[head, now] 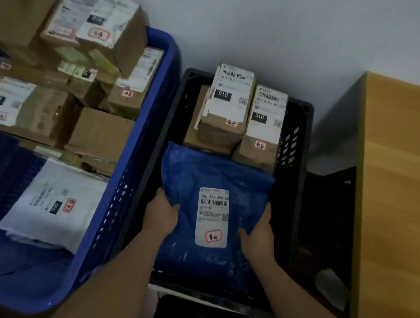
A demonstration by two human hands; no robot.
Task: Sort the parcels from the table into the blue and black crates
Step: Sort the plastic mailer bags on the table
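Blue mailer (216, 185), both hands' grip closed on it, over black crate (288, 194) beside wooden table (403, 194).

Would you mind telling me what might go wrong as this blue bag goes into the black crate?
1. The blue mailer bag is soft, and both the left hand and right hand grip it only at its side edges, so it may sag or slip.
2. Its far edge lies against the cardboard boxes stacked in the black crate; pushing further might topple them.

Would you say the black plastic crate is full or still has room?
Partly full: black plastic crate shows bare wall beside brown cardboard boxes.
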